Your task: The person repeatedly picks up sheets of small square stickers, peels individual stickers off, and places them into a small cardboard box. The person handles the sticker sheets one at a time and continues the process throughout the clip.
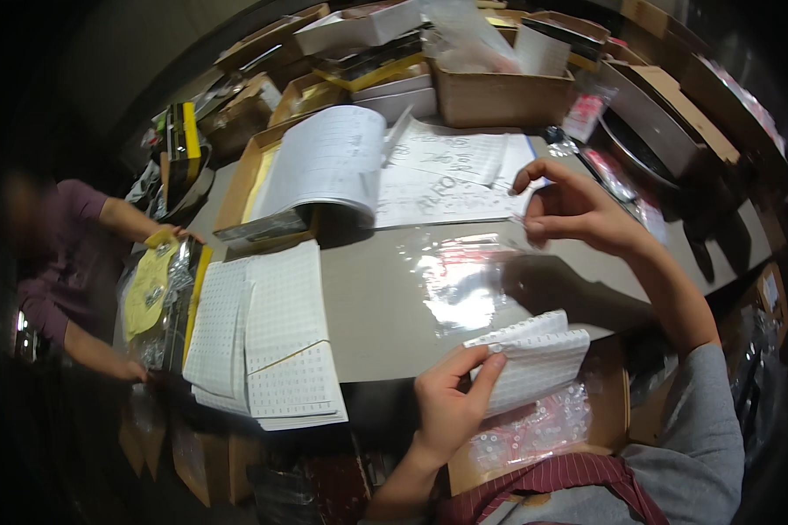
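Note:
My left hand [451, 398] grips a folded white sheet of small printed labels [538, 354] near the table's front edge. Out over the table, my right hand [573, 210] pinches the upper edge of a clear plastic bag [464, 280], which lies flat and shiny on the grey table [372, 324]. Under my left hand, a brown cardboard box [608, 411] holds small clear bags with red print.
Stacks of white label sheets [267, 337] lie at the front left. An open paper pad [333, 157] and written sheets sit behind the bag. Cardboard boxes [499, 92] crowd the back. Another person's hand [179, 234] holds a yellow packet [149, 284] at left.

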`<control>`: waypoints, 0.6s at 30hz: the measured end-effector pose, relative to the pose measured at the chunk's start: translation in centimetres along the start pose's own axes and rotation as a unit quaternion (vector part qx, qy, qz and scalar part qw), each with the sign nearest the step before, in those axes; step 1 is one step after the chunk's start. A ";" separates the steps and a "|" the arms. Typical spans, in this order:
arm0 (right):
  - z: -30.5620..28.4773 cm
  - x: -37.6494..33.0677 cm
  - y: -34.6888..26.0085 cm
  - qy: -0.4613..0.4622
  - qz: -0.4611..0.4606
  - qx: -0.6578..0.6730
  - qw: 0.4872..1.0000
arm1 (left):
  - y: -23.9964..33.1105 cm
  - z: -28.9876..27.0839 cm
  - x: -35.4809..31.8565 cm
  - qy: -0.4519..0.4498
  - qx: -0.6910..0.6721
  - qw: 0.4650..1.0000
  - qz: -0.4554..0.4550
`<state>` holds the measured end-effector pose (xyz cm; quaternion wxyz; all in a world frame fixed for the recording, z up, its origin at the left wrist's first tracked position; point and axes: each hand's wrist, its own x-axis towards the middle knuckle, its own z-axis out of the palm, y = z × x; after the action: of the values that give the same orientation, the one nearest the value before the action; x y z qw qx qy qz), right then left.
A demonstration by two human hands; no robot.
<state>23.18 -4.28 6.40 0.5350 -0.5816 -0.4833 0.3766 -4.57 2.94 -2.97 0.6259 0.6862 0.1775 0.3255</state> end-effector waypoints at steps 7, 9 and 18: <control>-2.8 -6.7 -0.4 -0.069 0.035 -0.384 0.920 | 1.9 -0.4 -0.4 -0.018 -0.049 0.993 -0.104; -2.5 -7.8 1.5 0.039 -0.101 -0.454 0.884 | 2.3 -0.3 -0.7 -0.017 -0.049 0.995 -0.081; -0.7 -10.8 2.6 0.036 0.012 -0.415 0.909 | 3.2 -1.2 -3.7 0.016 -0.048 0.994 -0.100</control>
<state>21.54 -14.78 3.04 0.2578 -0.7699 -0.5696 0.1278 -8.64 0.94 -0.64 0.6844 0.6290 0.2397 0.2802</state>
